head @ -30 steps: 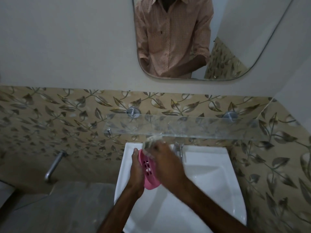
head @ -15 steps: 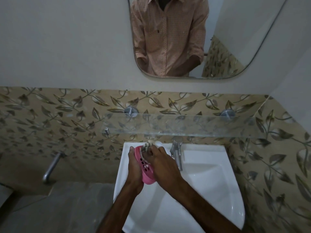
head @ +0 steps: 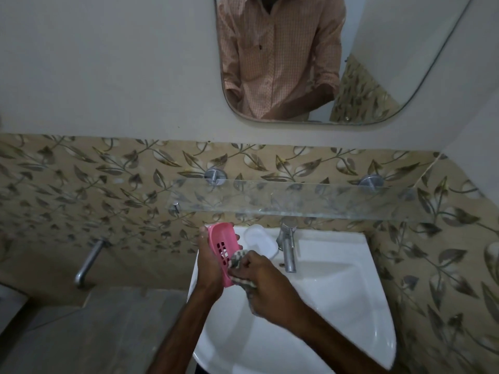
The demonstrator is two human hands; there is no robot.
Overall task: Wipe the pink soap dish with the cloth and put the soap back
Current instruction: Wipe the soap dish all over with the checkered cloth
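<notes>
My left hand [head: 209, 261] holds the pink soap dish [head: 222, 245] on its edge above the left side of the white sink [head: 337, 306], slotted inside facing right. My right hand [head: 266, 286] grips a checked cloth [head: 239, 261] and presses it against the lower part of the dish. A white soap bar [head: 259, 239] lies on the sink's back ledge, just right of the dish and left of the tap.
A steel tap [head: 288, 245] stands at the sink's back. A glass shelf [head: 297, 201] hangs just above the sink on two metal pegs. A mirror [head: 310, 63] shows a person's shirt. A metal pipe [head: 87, 261] juts from the left wall.
My right hand has slid the cloth from the top of the dish down to its lower end. The white soap behind it has come into view.
</notes>
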